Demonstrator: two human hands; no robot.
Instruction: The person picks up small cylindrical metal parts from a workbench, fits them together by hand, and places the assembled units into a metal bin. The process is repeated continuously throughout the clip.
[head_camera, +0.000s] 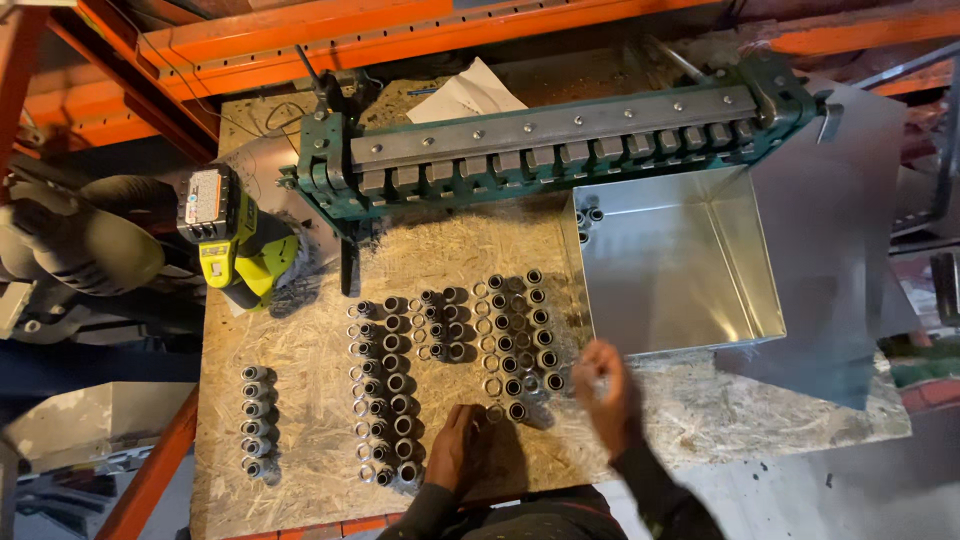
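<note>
- On the far left of the chipboard counter (300, 350) stands a short column of small grey metal sleeve fittings (255, 422), well apart from the rest.
- Above it, near the counter's back-left corner, a yellow-green cordless drill with a black battery pack (232, 240) lies on its side.
- Further right, long rows of the same grey metal fittings and loose flat rings (385, 390) run from the middle of the counter toward its near edge.
- Just beside the foot of those rows, the left hand (455, 447) rests on the counter with the fingers curled downward; I cannot tell whether it holds a fitting or only touches one.
- A second block of fittings (515, 335) stands to the right, upright with open ends up.
- At this block's near-right corner, the right hand (603, 385) hovers, blurred, fingers bunched narrow; whether they pinch a part cannot be told.
- Doing this well, in my judgement, calls for setting each piece upright in line with its row and keeping the sleeve clear of neighbours, since a nudge could topple several.
- Behind, a green metal bending brake with a row of steel fingers (550, 150) spans the counter.
- To the right sits an open galvanised sheet-metal tray (680, 330), with two fittings at its back-left corner.
</note>
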